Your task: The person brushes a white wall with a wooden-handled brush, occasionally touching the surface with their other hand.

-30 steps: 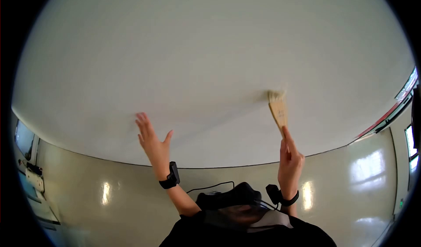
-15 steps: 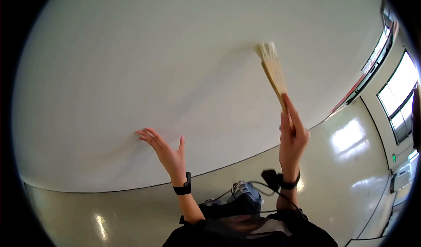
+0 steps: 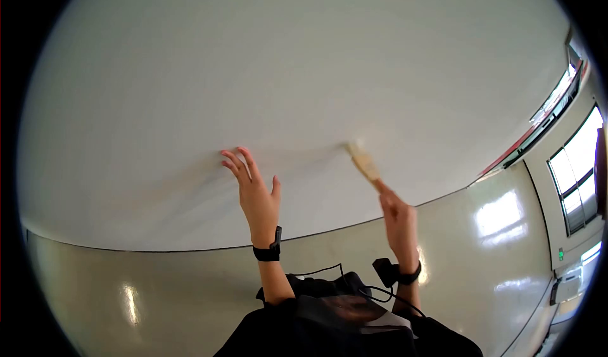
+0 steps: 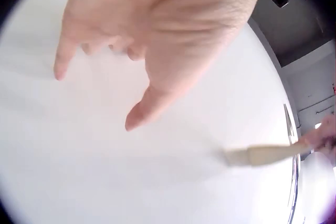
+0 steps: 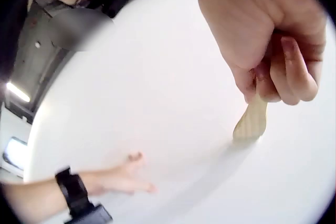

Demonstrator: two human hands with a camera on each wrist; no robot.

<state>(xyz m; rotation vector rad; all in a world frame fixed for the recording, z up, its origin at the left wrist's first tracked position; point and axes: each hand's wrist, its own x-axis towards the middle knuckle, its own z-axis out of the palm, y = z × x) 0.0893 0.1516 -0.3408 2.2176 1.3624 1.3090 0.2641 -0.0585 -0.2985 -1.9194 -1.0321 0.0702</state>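
Note:
A broad, smooth white surface (image 3: pixel 304 72) spreads in front of me. My right hand (image 3: pixel 400 224) pinches the handle of a flat wooden brush (image 3: pixel 365 164), thumb and fingers curled round it. The pale bristles meet the white surface, and the brush leans up and to the left in the head view. In the right wrist view the brush (image 5: pixel 251 121) casts a soft shadow. To the left, my left hand (image 3: pixel 257 202) has its fingers spread and lightly bent, fingertips right at the white surface and holding nothing. Its thumb stands apart from the fingers in the left wrist view.
Below the white surface's dark lower edge lies a glossy floor (image 3: pixel 190 281). A window (image 3: pixel 576 173) stands at the far right. Black bands with small devices sit on both wrists, and a black cable (image 3: pixel 380 293) hangs in front of the body.
The brush rises in the middle frame, then comes down and to the left with my right hand. My left hand has shifted to the right along the surface. The head view has also turned.

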